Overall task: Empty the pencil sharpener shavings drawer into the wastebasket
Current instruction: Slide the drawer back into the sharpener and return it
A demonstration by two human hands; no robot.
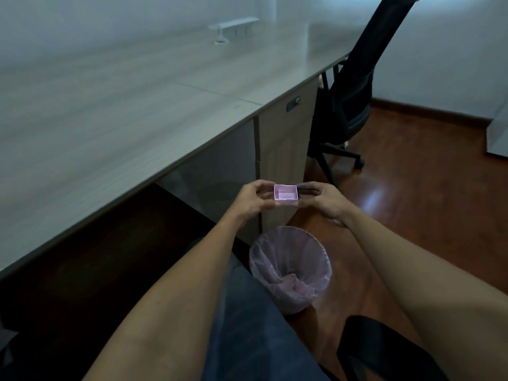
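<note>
Left hand (pixel 251 200) and right hand (pixel 320 200) pinch the pink drawer (pixel 286 196) upright above the wastebasket (pixel 290 268), apparently inspecting its inside.

The bin (pixel 290 266) is open on top, with bare floor (pixel 412 204) at 3 o'clock. The desk (pixel 110 127) blocks 10 o'clock. A chair (pixel 349 100) stands far off at 1 o'clock.
</note>
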